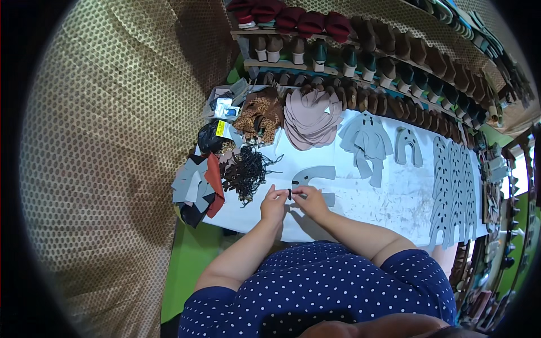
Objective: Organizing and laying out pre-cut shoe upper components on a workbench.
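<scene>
Over the near part of the white-covered table, my left hand [273,205] and my right hand [311,201] are close together. Their fingertips pinch a small dark piece [289,194] between them, too small to tell its kind. Just beyond my right hand lies a grey U-shaped shoe-upper piece [318,173], partly hidden by that hand, with dark slots along its curve. To the left of my hands sits a tangled heap of black straps [246,172].
Grey and red scraps [197,186] lie at the left edge. Behind are leopard-print pieces [259,115], pink pieces [313,118] and stacked grey pieces [366,141]. Rows of slotted grey uppers [451,186] lie at right. Shelves of shoes and lasts [349,59] stand behind the table.
</scene>
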### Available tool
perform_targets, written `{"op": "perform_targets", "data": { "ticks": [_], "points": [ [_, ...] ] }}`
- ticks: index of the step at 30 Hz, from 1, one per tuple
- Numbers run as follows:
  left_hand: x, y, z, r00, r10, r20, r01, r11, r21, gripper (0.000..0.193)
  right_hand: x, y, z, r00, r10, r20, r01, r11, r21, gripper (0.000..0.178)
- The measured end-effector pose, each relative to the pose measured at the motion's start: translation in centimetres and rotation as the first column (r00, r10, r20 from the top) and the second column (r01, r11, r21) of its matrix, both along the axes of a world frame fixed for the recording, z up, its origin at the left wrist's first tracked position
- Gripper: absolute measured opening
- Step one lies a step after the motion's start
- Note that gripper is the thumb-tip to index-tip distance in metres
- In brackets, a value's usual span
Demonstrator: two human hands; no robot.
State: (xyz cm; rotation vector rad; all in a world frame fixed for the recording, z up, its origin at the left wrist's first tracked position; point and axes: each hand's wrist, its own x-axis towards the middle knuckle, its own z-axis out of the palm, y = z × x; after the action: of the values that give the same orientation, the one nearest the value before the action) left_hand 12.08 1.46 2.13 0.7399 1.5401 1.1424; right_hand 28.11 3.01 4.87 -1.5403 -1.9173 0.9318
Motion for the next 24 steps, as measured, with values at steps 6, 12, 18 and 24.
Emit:
{"op": "perform_targets", "data": {
  "ticks": [6,12,18,24],
  "points": [
    [1.5,-1.4,-1.6,0.995,-0.097,0.005,0.097,0.993,-0.062,0.018,0.5,-1.3,-2.9,0.855,-0.259,-0.449,0.094,0.930,-0.356,0.020],
    [0.7,-1.0,-0.1,0.504,-0.402,-0.765,0.530,0.843,-0.094,0.056,2.6,1.4,-3.9,0.969,-0.106,0.221,0.058,0.975,0.215,0.009],
    [-1.1,-1.4,-1.1,0.015,-0.594,-0.804,0.694,0.586,-0.419,0.089,2.7,3.0,-5.7,0.937,-0.127,0.326,0.094,0.989,0.115,0.008],
    [-1.0,-1.5,-0.4,-0.049,-0.605,-0.794,0.702,0.545,-0.458,0.088,2.3,3.3,-5.8,0.933,-0.122,0.339,0.086,0.989,0.120,0.010]
  ]
}}
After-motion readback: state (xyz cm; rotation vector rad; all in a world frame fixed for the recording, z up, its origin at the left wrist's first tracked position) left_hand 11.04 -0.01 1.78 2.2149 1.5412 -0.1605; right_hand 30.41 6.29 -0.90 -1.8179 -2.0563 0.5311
